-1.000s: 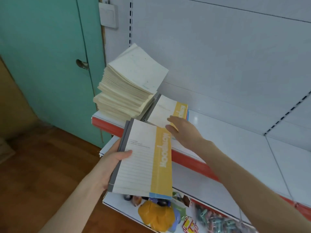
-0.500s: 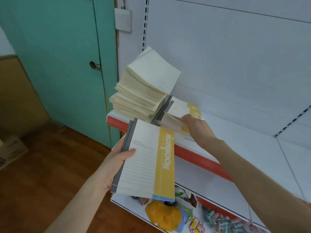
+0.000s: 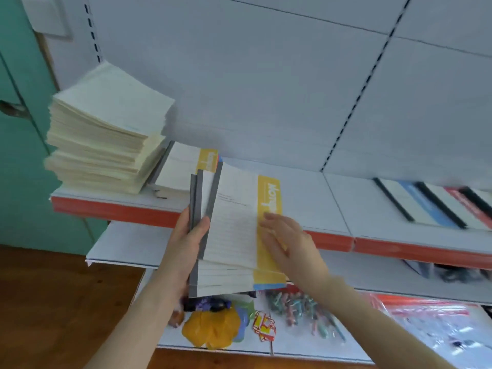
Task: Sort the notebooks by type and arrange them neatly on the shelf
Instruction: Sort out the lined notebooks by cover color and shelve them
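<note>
The shelf [image 3: 306,187], edged in red, is seen across the middle of the view, and a tall cream stack [image 3: 106,129] is set on its end at ten o'clock. A bundle of yellow-banded notebooks [image 3: 234,230] is held in front of the shelf edge near the centre. Half a second ago only a thin bundle was held there, and matching copies have since been brought over from the shelf. Black-spined notebooks [image 3: 431,203] are laid flat on the shelf at three o'clock. A small pile [image 3: 183,169] of the yellow-banded type is left against the cream stack, at eleven o'clock of the bundle. The bundle's grey spines are clasped by the left hand [image 3: 186,241], thumb curled over the front. The right hand [image 3: 290,246] is laid flat, fingers spread, on the top cover. Gathering of this type is judged well advanced, though the copies are fanned and not yet squared.
</note>
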Available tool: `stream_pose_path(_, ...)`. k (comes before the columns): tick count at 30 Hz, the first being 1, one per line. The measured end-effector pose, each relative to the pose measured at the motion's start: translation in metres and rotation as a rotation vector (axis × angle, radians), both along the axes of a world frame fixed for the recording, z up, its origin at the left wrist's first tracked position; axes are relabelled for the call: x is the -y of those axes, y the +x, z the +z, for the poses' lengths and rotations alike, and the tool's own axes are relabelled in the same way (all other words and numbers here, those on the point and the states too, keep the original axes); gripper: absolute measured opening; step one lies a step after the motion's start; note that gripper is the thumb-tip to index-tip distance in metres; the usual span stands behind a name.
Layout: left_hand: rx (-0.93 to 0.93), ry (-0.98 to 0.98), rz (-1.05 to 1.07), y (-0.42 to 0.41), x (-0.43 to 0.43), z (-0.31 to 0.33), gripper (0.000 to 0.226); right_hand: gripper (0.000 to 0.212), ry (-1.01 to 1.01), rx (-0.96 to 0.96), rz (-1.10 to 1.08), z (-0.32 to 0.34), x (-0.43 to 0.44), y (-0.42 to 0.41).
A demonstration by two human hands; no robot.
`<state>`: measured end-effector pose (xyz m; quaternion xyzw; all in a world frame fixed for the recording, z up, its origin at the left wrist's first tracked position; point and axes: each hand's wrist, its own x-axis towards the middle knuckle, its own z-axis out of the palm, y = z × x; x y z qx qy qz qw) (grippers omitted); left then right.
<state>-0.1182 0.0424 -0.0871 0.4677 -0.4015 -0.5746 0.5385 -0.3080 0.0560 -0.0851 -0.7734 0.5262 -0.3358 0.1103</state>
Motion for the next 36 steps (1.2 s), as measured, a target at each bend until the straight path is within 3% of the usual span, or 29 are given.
stream_pose_path(2,-0.02,-0.018,-0.034,-0.035,0.004,0.005,0.031,0.039,0.129,0.147,-0.281,0.011,0.006,-0.041)
stream_pose_path(4,-0.029,-0.039,-0.062,-0.076,0.009,0.009,0.029,0.046,0.279,0.295,-0.426,0.02,0.008,-0.082)
stream_pose_path(9,-0.123,-0.029,-0.168,-0.202,0.008,0.025,0.027,0.027,0.377,0.622,-0.489,0.033,-0.004,-0.182)
stream_pose_path(14,-0.163,-0.023,-0.298,-0.314,0.011,0.033,0.026,0.028,0.334,0.851,-0.599,0.041,-0.029,-0.283)
stream_pose_path(24,-0.145,-0.023,-0.561,-0.498,0.026,0.027,0.033,0.026,0.249,1.075,-0.862,0.033,-0.07,-0.452)
stream_pose_path(36,-0.149,-0.011,-0.711,-0.661,0.095,0.022,0.043,0.031,0.217,1.145,-0.978,0.032,-0.024,-0.612)
